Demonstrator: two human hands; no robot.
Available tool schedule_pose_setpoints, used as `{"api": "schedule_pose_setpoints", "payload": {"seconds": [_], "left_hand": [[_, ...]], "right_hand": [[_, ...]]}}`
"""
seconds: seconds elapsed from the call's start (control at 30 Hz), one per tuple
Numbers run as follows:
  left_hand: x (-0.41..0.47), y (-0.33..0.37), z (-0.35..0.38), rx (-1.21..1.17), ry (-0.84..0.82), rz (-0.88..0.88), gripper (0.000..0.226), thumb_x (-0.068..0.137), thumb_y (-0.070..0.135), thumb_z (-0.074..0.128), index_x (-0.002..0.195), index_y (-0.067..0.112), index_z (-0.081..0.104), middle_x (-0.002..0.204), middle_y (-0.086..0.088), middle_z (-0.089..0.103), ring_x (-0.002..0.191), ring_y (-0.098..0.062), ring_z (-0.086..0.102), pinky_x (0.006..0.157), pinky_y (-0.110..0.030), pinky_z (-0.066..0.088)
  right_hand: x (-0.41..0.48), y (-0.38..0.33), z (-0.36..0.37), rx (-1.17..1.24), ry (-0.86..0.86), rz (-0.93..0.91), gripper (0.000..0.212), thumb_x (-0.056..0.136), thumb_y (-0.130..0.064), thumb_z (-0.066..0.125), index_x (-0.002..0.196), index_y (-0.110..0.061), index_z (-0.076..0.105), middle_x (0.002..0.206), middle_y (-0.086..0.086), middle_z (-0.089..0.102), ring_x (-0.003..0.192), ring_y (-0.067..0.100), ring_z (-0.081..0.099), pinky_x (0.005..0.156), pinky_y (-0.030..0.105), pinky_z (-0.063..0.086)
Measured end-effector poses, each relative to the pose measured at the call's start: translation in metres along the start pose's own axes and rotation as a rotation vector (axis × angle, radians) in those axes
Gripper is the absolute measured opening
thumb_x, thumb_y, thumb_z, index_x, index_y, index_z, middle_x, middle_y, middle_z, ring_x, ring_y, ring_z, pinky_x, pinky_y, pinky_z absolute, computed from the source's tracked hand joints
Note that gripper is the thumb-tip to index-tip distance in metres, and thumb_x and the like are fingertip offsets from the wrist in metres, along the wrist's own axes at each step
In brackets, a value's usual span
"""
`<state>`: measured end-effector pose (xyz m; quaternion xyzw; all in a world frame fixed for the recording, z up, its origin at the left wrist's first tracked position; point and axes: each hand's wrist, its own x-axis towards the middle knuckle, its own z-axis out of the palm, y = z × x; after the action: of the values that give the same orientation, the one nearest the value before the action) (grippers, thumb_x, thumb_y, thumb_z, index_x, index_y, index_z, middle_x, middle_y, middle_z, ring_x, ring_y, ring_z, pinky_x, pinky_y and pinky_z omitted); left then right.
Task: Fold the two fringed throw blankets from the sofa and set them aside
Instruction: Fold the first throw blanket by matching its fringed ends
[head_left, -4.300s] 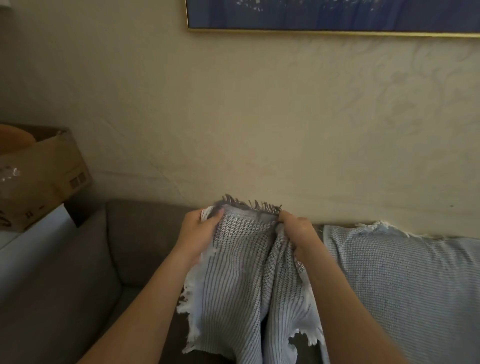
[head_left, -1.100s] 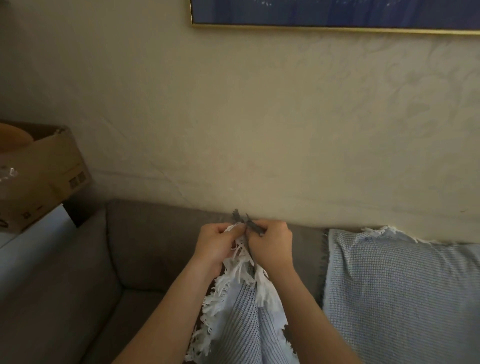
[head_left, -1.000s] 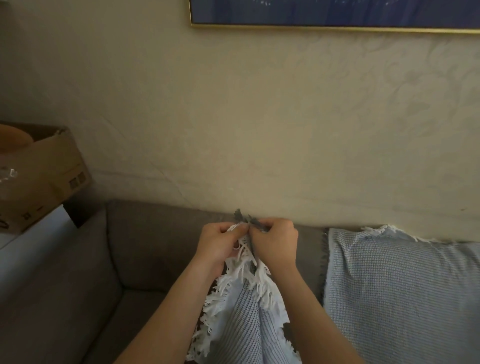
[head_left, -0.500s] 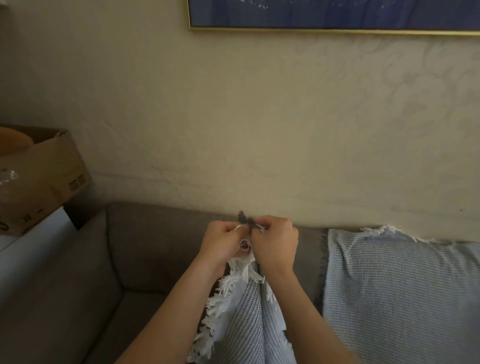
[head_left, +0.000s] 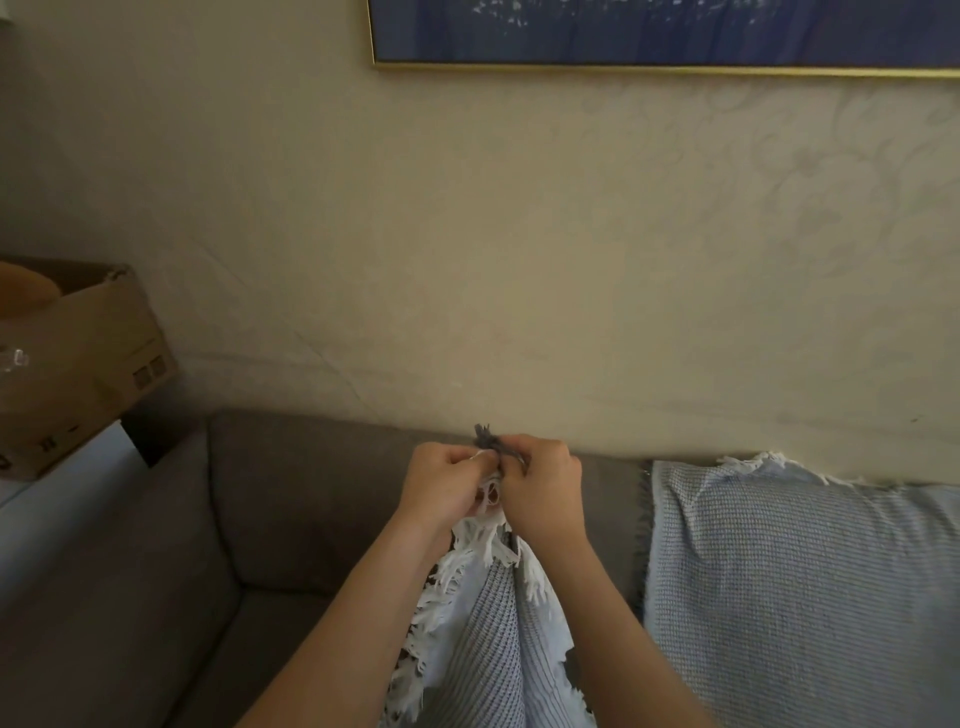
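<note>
A pale blue-grey woven throw blanket (head_left: 493, 639) with white fringe hangs down from my two hands in front of the grey sofa (head_left: 291, 499). My left hand (head_left: 441, 483) and my right hand (head_left: 545, 486) are pressed close together at the top, both pinching the gathered corners, with dark grey fringe sticking up between them. The second fringed throw blanket (head_left: 800, 582), the same pale blue weave, lies draped over the sofa back and seat at the right.
A cardboard box (head_left: 78, 364) sits on a white surface at the left, beside the sofa arm. The cream wall rises behind the sofa, with a gold-framed blue picture (head_left: 665, 31) at the top.
My hands have come together from holding the blanket top spread apart. The corners are now bunched between them and the blanket hangs narrower.
</note>
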<state>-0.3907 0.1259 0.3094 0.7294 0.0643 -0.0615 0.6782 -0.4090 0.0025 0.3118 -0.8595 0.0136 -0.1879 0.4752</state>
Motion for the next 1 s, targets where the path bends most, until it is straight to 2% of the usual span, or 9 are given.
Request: {"api": "schedule_pose_setpoints", "payload": {"seconds": [0.13, 0.23, 0.33, 0.43, 0.57, 0.7, 0.87, 0.93, 1.0], "left_hand": [[0.002, 0.003, 0.000, -0.067, 0.069, -0.076, 0.021, 0.093, 0.016, 0.076, 0.080, -0.001, 0.079, 0.077, -0.021, 0.073, 0.068, -0.024, 0.065, 0.068, -0.040, 0.053], [-0.003, 0.007, -0.001, -0.063, 0.059, -0.080, 0.016, 0.089, 0.010, 0.080, 0.073, 0.011, 0.082, 0.081, -0.021, 0.078, 0.067, -0.024, 0.070, 0.068, -0.037, 0.057], [-0.008, 0.010, -0.004, -0.053, 0.015, -0.088, 0.007, 0.086, 0.009, 0.080, 0.081, 0.004, 0.083, 0.081, -0.021, 0.077, 0.071, -0.024, 0.073, 0.072, -0.039, 0.063], [-0.006, 0.018, -0.008, -0.031, -0.008, -0.112, 0.022, 0.087, 0.012, 0.065, 0.094, -0.005, 0.078, 0.090, -0.018, 0.080, 0.085, -0.033, 0.078, 0.073, -0.044, 0.067], [-0.009, 0.026, -0.012, 0.070, -0.101, -0.090, 0.031, 0.080, 0.000, 0.053, 0.090, 0.002, 0.082, 0.092, -0.019, 0.081, 0.091, -0.034, 0.079, 0.081, -0.048, 0.067], [-0.014, 0.025, -0.014, 0.172, -0.129, -0.013, 0.034, 0.088, -0.004, 0.053, 0.088, 0.007, 0.085, 0.087, -0.018, 0.080, 0.084, -0.028, 0.080, 0.079, -0.039, 0.068], [-0.011, 0.019, -0.007, 0.194, -0.163, -0.049, 0.040, 0.092, -0.009, 0.050, 0.100, 0.011, 0.084, 0.089, -0.012, 0.082, 0.088, -0.023, 0.081, 0.083, -0.036, 0.066], [-0.013, 0.020, -0.004, 0.126, -0.163, -0.072, 0.042, 0.090, -0.013, 0.046, 0.099, 0.009, 0.081, 0.090, -0.015, 0.082, 0.089, -0.025, 0.081, 0.085, -0.038, 0.065], [-0.016, 0.020, -0.002, 0.084, -0.200, -0.067, 0.045, 0.089, -0.013, 0.046, 0.101, 0.010, 0.083, 0.094, -0.015, 0.082, 0.093, -0.026, 0.080, 0.086, -0.038, 0.065]], "right_hand": [[0.000, -0.001, -0.003, 0.009, -0.117, -0.056, 0.003, 0.080, -0.016, 0.073, 0.078, -0.014, 0.075, 0.063, 0.000, 0.068, 0.055, 0.006, 0.058, 0.057, 0.031, 0.052], [0.001, -0.001, -0.009, 0.030, -0.161, -0.082, 0.016, 0.070, -0.017, 0.085, 0.085, -0.021, 0.082, 0.068, -0.006, 0.074, 0.063, 0.006, 0.069, 0.058, 0.027, 0.056], [0.005, 0.004, -0.013, 0.026, -0.204, -0.075, 0.030, 0.068, -0.016, 0.091, 0.096, -0.024, 0.085, 0.077, -0.010, 0.078, 0.073, 0.003, 0.073, 0.064, 0.022, 0.057], [0.008, 0.008, -0.013, -0.009, -0.247, -0.075, 0.035, 0.071, -0.014, 0.089, 0.104, -0.026, 0.084, 0.084, -0.012, 0.080, 0.075, -0.002, 0.073, 0.067, 0.017, 0.056], [0.008, 0.009, -0.011, -0.002, -0.242, -0.092, 0.017, 0.076, -0.009, 0.082, 0.088, -0.021, 0.082, 0.068, -0.010, 0.073, 0.057, -0.001, 0.062, 0.052, 0.018, 0.047], [0.006, 0.009, -0.011, -0.001, -0.196, -0.074, 0.030, 0.080, 0.002, 0.073, 0.102, -0.016, 0.085, 0.091, -0.003, 0.082, 0.080, 0.005, 0.073, 0.071, 0.018, 0.059], [0.004, 0.017, -0.004, -0.006, -0.113, -0.094, 0.030, 0.076, -0.002, 0.056, 0.092, -0.006, 0.082, 0.084, 0.011, 0.079, 0.083, 0.026, 0.074, 0.072, 0.044, 0.060], [0.006, 0.020, -0.003, -0.006, -0.113, -0.049, 0.033, 0.077, 0.006, 0.058, 0.093, -0.008, 0.082, 0.082, 0.005, 0.080, 0.076, 0.015, 0.072, 0.069, 0.031, 0.060], [0.005, 0.022, -0.004, 0.019, -0.117, -0.005, 0.036, 0.078, 0.007, 0.059, 0.086, -0.018, 0.083, 0.069, -0.009, 0.074, 0.061, 0.001, 0.062, 0.056, 0.017, 0.048]]}}
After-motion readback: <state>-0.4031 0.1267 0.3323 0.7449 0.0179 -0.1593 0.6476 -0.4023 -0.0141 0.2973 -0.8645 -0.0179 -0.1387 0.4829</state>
